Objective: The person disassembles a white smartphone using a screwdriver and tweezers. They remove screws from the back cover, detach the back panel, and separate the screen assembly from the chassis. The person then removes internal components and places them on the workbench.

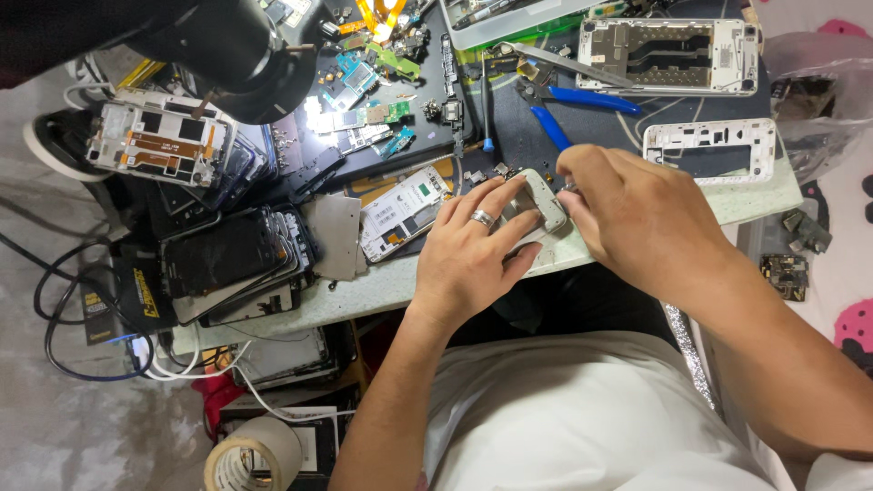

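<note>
a phone repair workshop: stripped phone frames (668,55), circuit boards (359,77), pliers (568,105).

Blue-handled pliers (568,107), white phone frames (709,150)

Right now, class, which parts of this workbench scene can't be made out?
Head view:
- Phone frame: mostly covered by left hand and right hand.
- Right fingertips: hidden behind the hand.
- Tape roll: cut by bottom edge.
- Circuit boards: details too small.

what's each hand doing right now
Left hand: fingers pressed down on the grey phone frame, holding it.
Right hand: closed at the frame's far end; whether it holds anything cannot be told.
</note>
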